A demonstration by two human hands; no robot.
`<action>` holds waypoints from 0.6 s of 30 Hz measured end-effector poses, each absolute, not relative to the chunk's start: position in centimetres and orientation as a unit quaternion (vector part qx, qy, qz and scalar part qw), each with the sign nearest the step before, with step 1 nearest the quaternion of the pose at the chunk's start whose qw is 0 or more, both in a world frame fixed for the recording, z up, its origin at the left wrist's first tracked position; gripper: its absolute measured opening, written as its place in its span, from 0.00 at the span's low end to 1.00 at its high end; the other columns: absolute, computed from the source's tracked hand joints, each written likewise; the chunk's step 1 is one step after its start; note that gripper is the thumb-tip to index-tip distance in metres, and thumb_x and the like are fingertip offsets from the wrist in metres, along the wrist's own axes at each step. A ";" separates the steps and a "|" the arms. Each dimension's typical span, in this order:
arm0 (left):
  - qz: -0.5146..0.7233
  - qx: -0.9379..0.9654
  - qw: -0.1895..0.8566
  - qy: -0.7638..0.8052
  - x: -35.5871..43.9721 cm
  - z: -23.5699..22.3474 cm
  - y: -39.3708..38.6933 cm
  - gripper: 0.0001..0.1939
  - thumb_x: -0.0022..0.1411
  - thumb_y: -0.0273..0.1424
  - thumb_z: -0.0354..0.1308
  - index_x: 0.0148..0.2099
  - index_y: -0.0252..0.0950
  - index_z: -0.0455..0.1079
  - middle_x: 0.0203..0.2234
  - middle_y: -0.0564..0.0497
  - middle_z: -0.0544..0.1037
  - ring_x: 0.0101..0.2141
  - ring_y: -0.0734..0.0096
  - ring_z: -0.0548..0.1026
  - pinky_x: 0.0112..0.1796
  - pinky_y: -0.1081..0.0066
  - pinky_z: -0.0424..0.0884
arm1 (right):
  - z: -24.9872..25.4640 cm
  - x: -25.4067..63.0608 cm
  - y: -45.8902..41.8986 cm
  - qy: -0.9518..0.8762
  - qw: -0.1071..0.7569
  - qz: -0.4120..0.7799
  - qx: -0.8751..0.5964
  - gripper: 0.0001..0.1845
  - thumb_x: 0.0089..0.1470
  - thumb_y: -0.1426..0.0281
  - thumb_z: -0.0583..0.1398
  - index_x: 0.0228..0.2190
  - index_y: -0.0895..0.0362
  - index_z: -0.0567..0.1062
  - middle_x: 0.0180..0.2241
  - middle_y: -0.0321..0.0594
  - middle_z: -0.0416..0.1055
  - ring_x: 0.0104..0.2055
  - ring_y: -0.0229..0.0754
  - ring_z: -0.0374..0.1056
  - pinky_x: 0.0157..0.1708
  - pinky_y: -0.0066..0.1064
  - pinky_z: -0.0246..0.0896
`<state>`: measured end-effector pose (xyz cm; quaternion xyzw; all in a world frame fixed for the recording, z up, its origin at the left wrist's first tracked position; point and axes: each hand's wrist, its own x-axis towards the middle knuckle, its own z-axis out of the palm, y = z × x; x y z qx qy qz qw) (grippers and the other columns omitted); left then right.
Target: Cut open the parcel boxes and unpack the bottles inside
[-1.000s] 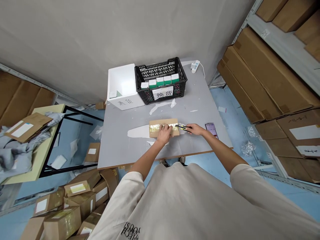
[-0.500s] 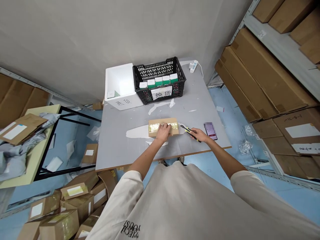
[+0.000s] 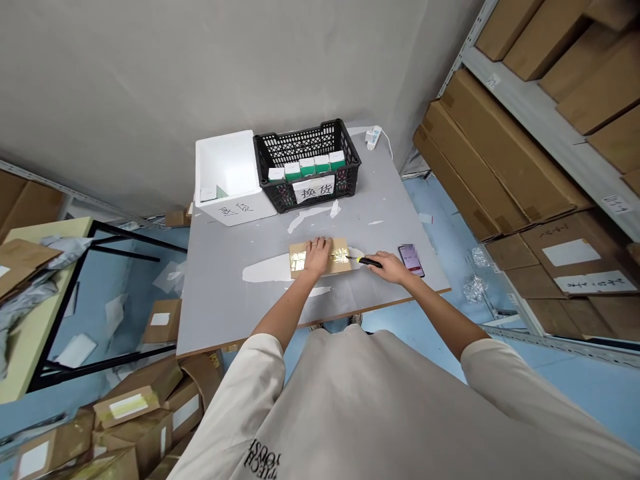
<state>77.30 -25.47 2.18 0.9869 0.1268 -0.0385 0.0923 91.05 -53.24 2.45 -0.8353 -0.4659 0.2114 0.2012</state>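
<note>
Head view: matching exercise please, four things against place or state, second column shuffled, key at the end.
1. Carton
2. Knife
3. Phone
4. Crate

A. Held in the right hand
B. Beside the white bin
C. Under the left hand
D. Lying flat, screen lit

Pairs: 1-C, 2-A, 3-D, 4-B

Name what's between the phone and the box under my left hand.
The head view shows your right hand holding a knife, and a white patch on the table.
</note>
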 end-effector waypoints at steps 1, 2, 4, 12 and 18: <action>-0.042 0.987 0.096 0.124 77.4 2.1 -25.4 0.32 0.65 0.26 0.55 0.70 0.40 0.58 0.65 0.37 0.66 0.67 0.46 0.60 0.67 0.45 0.51 | 2.5 91.0 -53.1 -0.469 0.183 0.204 -0.840 0.26 0.67 0.57 0.57 0.62 0.49 0.74 0.48 0.49 0.76 0.51 0.54 0.71 0.53 0.40 0.61; -0.042 0.987 0.101 0.122 77.5 2.0 -25.4 0.32 0.65 0.26 0.55 0.70 0.40 0.58 0.64 0.37 0.67 0.66 0.46 0.62 0.67 0.46 0.52 | 2.5 91.0 -53.0 -0.471 0.171 0.198 -0.842 0.26 0.67 0.58 0.58 0.62 0.49 0.74 0.48 0.49 0.76 0.51 0.54 0.71 0.53 0.40 0.60; -0.029 0.987 0.110 0.114 77.3 1.9 -25.5 0.33 0.64 0.27 0.54 0.71 0.39 0.57 0.64 0.36 0.67 0.66 0.47 0.62 0.66 0.47 0.54 | 2.5 91.1 -52.8 -0.472 0.163 0.193 -0.844 0.26 0.67 0.58 0.58 0.63 0.49 0.74 0.47 0.49 0.76 0.52 0.54 0.70 0.53 0.40 0.60; 0.000 0.985 0.117 0.128 75.9 1.1 -26.6 0.35 0.68 0.27 0.46 0.75 0.36 0.49 0.71 0.38 0.59 0.71 0.51 0.53 0.68 0.49 0.47 | 1.9 90.8 -52.4 -0.463 0.188 0.192 -0.845 0.26 0.67 0.58 0.58 0.64 0.49 0.73 0.46 0.49 0.75 0.52 0.54 0.69 0.54 0.41 0.59; 0.019 0.985 0.121 0.122 76.0 0.4 -26.3 0.33 0.70 0.30 0.44 0.75 0.35 0.50 0.71 0.38 0.60 0.71 0.51 0.54 0.69 0.49 0.47 | -0.1 89.4 -51.0 -0.439 0.222 0.166 -0.855 0.26 0.69 0.58 0.56 0.64 0.49 0.73 0.46 0.48 0.75 0.51 0.52 0.69 0.52 0.40 0.60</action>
